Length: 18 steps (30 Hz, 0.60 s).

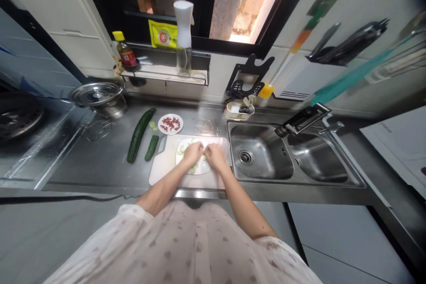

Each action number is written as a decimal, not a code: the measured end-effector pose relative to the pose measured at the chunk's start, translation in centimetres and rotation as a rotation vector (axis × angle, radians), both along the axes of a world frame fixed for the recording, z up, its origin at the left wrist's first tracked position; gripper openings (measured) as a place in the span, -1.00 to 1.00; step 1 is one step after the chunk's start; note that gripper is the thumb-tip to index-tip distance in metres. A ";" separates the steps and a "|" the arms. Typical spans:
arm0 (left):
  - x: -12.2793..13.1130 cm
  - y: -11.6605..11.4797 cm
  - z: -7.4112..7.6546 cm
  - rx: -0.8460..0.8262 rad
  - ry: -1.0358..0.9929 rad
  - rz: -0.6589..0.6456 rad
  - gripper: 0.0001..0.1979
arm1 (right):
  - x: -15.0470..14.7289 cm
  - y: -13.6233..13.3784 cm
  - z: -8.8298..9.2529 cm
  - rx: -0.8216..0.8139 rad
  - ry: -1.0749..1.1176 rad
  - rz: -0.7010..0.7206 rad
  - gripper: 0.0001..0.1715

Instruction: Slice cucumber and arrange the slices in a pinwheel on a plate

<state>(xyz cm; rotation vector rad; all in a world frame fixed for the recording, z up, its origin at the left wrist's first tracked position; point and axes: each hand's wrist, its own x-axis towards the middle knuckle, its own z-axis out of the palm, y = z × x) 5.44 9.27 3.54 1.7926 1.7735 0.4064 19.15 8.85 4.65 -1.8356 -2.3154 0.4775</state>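
Note:
My left hand [194, 152] and my right hand [214, 155] meet above a white square plate [202, 169], fingertips pinched close together. Between them is a small pale-green piece that looks like a cucumber slice [204, 151], mostly covered by the fingers. More cucumber slices [192, 169] lie along the plate's left and lower parts. Under the plate is a white cutting board [163, 169]. Left of the board rest a cut cucumber [151, 147] and a long whole cucumber [140, 136], with a few loose slices [152, 124] behind. A round plate [171, 131] carries small red pieces.
A double sink [262, 171] with a black faucet [301, 120] is at the right. A lidded steel pot [109, 105] stands at the back left. Behind the board are a small caddy [238, 115] and a shelf [156, 75] with bottles.

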 end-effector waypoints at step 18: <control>-11.4 4.3 -0.8 0.091 -0.014 0.294 -0.80 | 1.2 -2.4 0.7 0.186 0.319 0.022 -0.86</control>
